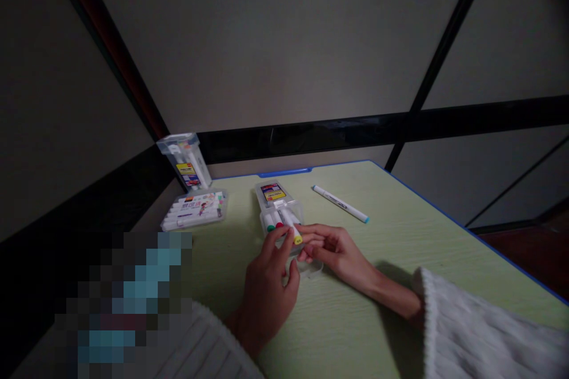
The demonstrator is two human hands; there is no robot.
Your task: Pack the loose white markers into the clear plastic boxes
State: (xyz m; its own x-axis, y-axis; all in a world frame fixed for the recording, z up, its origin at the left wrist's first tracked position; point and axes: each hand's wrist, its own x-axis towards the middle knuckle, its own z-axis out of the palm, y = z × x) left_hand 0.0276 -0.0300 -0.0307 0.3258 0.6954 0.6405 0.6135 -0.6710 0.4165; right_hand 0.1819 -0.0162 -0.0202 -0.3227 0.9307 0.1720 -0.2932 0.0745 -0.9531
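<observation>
A clear plastic marker case [276,201] lies on the pale green table [382,284], its open end toward me with several white markers poking out. My left hand [265,291] holds the near end of the case, fingers curled around it. My right hand [329,251] pinches the yellow-capped marker [293,232] at the case's mouth. Both sleeves are white knit.
A loose white marker with a teal cap [340,204] lies to the right of the case. A flat clear box of markers [195,209] sits at the left, with another marker case [185,161] standing tilted behind it. The table has a blue edge; dark wall rails run behind.
</observation>
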